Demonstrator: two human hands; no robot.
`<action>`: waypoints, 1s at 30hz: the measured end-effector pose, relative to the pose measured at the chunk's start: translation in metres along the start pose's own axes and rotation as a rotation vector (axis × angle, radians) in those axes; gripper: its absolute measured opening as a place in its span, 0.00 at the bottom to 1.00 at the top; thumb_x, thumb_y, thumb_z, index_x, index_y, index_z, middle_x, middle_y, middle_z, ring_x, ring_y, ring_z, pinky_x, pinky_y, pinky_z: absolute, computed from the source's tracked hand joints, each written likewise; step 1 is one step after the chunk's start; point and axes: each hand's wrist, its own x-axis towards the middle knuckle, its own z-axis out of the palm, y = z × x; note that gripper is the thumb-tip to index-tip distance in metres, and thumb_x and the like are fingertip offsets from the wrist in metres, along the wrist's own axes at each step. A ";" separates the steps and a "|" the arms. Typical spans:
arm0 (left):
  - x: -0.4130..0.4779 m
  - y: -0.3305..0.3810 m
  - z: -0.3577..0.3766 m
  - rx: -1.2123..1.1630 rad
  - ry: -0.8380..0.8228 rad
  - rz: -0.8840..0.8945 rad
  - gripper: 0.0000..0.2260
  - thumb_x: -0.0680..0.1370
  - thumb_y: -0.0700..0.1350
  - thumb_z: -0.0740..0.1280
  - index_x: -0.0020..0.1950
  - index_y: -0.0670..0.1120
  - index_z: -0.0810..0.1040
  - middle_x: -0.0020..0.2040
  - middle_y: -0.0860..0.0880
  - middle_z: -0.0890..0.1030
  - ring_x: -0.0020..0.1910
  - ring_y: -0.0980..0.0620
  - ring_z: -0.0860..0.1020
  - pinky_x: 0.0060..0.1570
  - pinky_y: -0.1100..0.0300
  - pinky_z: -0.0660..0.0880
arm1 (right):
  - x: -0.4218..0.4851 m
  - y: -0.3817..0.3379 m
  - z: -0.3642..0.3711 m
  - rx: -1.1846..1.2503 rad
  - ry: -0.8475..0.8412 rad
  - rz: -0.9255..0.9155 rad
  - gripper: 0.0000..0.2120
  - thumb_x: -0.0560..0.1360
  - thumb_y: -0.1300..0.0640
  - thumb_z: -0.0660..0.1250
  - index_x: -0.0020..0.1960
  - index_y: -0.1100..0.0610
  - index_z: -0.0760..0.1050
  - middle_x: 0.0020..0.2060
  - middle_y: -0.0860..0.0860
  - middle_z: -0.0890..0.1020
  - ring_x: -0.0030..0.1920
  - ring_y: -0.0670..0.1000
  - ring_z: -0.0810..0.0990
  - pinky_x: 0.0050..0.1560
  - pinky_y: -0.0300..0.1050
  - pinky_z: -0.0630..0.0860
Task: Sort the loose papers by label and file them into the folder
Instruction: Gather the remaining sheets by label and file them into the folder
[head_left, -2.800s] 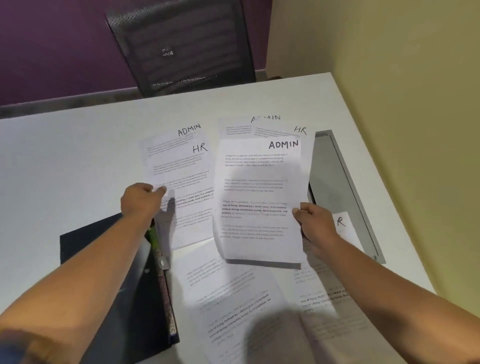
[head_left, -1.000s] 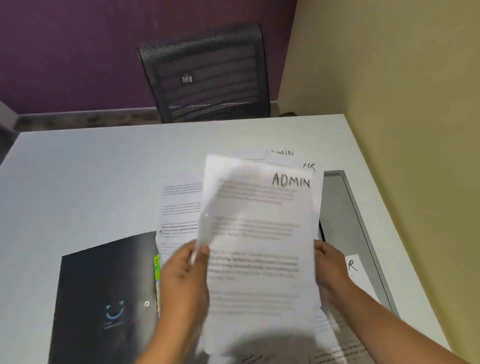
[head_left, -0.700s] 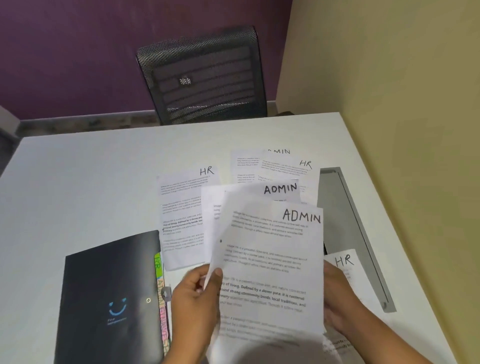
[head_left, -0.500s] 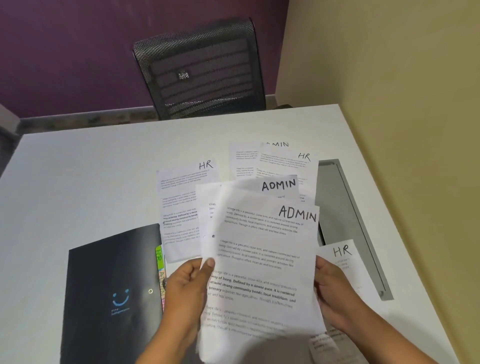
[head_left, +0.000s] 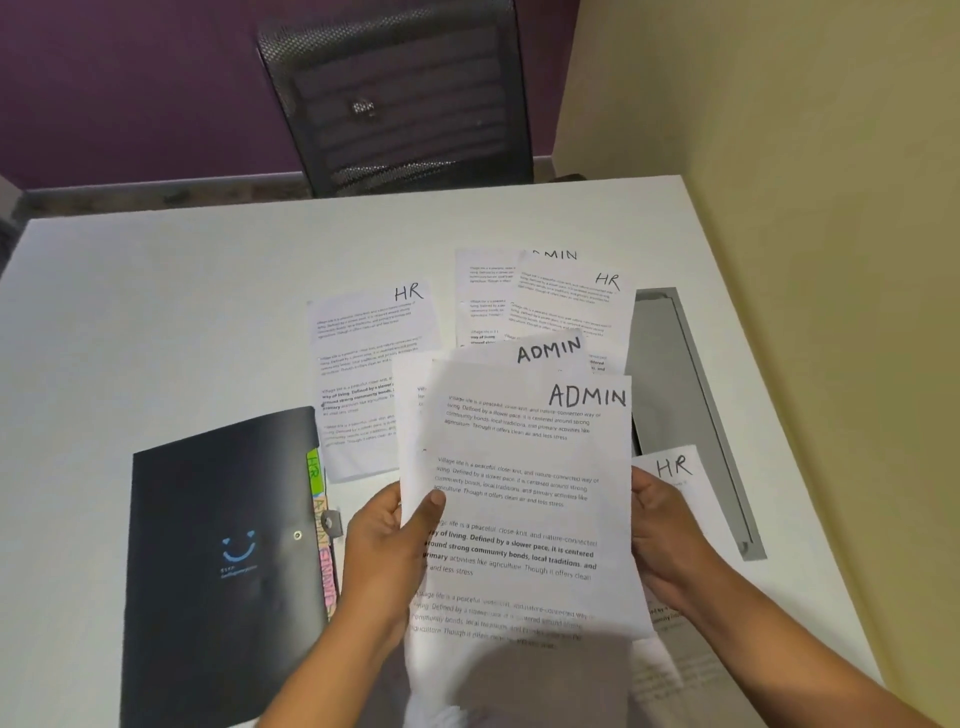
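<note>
I hold two stacked ADMIN papers above the table, the rear sheet peeking out behind the front one. My left hand grips their left edge, thumb on the front. My right hand holds the right edge. An HR paper lies flat to the left. Farther back lie an HR sheet overlapping an ADMIN sheet. Another HR paper shows behind my right hand. The black folder lies shut at the left, with coloured tabs along its right edge.
The white table ends at a yellow wall on the right. A grey cable-tray flap is set into the tabletop at the right. A black mesh chair stands beyond the far edge. More printed paper lies under my right forearm.
My left hand picked an ADMIN sheet off the left HR paper and joined it behind the ADMIN sheet in my right hand. Both hands drew the pair toward me.
</note>
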 end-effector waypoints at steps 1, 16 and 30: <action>0.000 0.000 0.000 -0.009 -0.007 0.004 0.07 0.78 0.37 0.67 0.55 0.43 0.82 0.48 0.43 0.87 0.47 0.43 0.85 0.42 0.53 0.83 | 0.000 0.000 -0.001 -0.024 -0.003 -0.035 0.17 0.71 0.74 0.71 0.58 0.63 0.81 0.50 0.62 0.86 0.51 0.63 0.85 0.48 0.55 0.84; -0.003 0.003 0.001 -0.086 -0.039 0.096 0.09 0.81 0.42 0.62 0.52 0.41 0.81 0.48 0.42 0.86 0.38 0.48 0.86 0.35 0.62 0.81 | -0.016 -0.006 0.004 -0.144 -0.104 -0.298 0.10 0.71 0.57 0.72 0.52 0.56 0.84 0.45 0.52 0.88 0.46 0.52 0.87 0.44 0.46 0.83; 0.016 0.018 0.003 0.307 -0.073 0.454 0.12 0.72 0.34 0.73 0.42 0.52 0.83 0.37 0.63 0.85 0.39 0.68 0.82 0.41 0.73 0.75 | -0.020 -0.026 0.015 -0.337 0.055 -0.404 0.20 0.65 0.57 0.81 0.53 0.48 0.77 0.43 0.40 0.87 0.46 0.41 0.85 0.47 0.35 0.82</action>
